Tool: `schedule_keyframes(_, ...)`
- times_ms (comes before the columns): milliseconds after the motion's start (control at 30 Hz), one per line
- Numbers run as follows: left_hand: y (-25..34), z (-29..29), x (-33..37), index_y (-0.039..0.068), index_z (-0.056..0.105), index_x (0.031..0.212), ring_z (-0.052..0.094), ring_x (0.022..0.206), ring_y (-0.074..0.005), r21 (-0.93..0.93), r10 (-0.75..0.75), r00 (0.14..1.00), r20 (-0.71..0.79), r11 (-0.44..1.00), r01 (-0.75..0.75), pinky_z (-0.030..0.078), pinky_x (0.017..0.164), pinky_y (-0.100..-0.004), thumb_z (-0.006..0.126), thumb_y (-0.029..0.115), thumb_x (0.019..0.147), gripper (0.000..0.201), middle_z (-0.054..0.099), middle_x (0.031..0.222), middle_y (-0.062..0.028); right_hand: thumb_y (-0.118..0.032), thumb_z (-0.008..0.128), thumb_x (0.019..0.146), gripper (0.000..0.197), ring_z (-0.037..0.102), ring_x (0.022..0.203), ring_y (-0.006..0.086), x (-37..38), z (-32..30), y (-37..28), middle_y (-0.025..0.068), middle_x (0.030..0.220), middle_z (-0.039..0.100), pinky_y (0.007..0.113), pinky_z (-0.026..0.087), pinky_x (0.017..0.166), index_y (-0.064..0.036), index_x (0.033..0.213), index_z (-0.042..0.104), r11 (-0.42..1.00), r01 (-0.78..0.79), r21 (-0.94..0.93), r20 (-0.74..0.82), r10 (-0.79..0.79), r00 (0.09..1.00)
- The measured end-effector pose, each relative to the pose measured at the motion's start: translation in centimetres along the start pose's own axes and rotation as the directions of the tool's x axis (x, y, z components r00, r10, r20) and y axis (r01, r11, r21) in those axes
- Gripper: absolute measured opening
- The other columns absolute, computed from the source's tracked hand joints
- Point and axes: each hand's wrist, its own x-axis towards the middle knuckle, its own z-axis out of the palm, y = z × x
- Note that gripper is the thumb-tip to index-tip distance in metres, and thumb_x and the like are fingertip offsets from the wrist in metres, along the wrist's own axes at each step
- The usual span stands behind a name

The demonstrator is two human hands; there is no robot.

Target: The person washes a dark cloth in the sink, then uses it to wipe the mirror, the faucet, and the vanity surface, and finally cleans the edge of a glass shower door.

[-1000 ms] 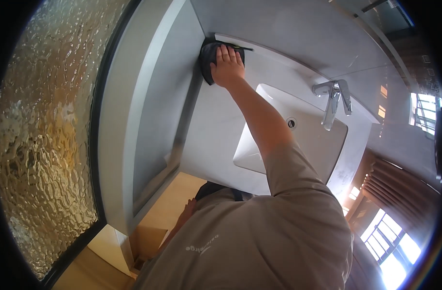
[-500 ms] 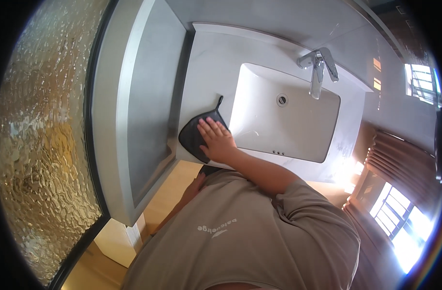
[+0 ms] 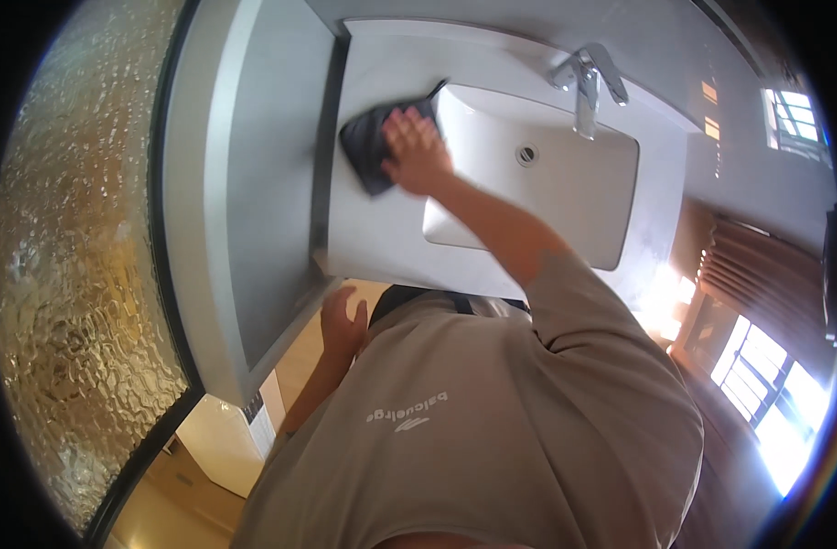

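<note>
A dark grey cleaning cloth (image 3: 368, 146) with a hanging loop lies on the white countertop (image 3: 382, 69), left of the sink. My right hand (image 3: 420, 157) rests flat on top of the cloth, its fingers stretched out and a little blurred by motion. The cloth's right side reaches the rim of the white basin (image 3: 547, 206). Down by the counter's front left corner, my left hand (image 3: 343, 325) hangs beside my body, with the thumb apart from loosely bent fingers and nothing visible in it.
A chrome faucet (image 3: 588, 87) rises behind the basin, above its drain (image 3: 526, 155). A grey panel (image 3: 277, 183) stands upright along the counter's left side, with textured glass (image 3: 80, 274) farther left. A window (image 3: 771, 393) is at the lower right.
My right hand has pushed the cloth away from me along the counter, and the cloth has turned and bunched. My left hand has come away from my body, up and left.
</note>
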Motion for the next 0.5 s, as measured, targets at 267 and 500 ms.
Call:
schedule_keyframes(267,5.5,3.5,9.8,-0.007,0.038,0.132,0.034,0.129,-0.0484,0.202,0.454,0.87,-0.192,0.886,-0.418,0.029,0.106,-0.0548,0.065,0.025,0.083,0.065,0.035,0.141,-0.0292,-0.035,0.05,0.095,0.061,0.021,0.145,0.0269,-18.1,0.7,-0.1,0.0087,0.156,0.024,0.042,0.019,0.117,-0.0085,0.147,0.032,0.959,-0.013,0.284,0.216,-0.051,0.975)
schedule_keyframes(500,6.9,5.9,17.2,-0.007,0.029,0.141,0.02,0.14,-0.0475,0.392,0.403,0.888,-0.222,0.871,-0.297,0.018,0.114,-0.0566,0.061,0.029,0.086,0.073,0.025,0.15,-0.0279,-0.034,0.039,0.098,0.049,0.032,0.14,0.0286,-31.8,-0.5,16.6,0.0144,0.144,0.044,0.043,0.021,0.117,-0.0007,0.133,0.05,0.955,-0.243,-0.169,0.389,0.291,0.874)
